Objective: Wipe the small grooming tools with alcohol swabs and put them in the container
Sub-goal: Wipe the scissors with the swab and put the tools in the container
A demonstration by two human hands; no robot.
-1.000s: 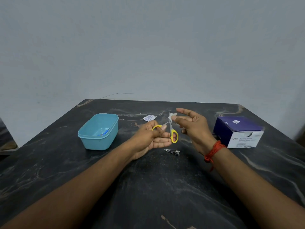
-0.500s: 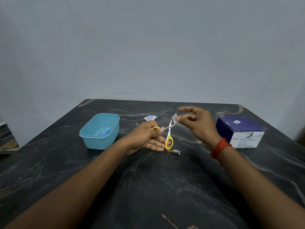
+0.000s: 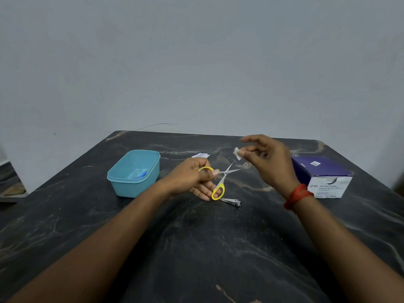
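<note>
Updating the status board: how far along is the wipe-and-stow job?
Done, it seems: one blue item already lies in the container. In hand: the left hand grips the scissors, blades apart; the right hand pinches a swab just above the blades, not touching. Left: stow the scissors, then wipe and stow the clipper lying on the table.

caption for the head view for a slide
Left hand holds open yellow-handled scissors while right hand pinches a white swab above a dark marble table.
</note>
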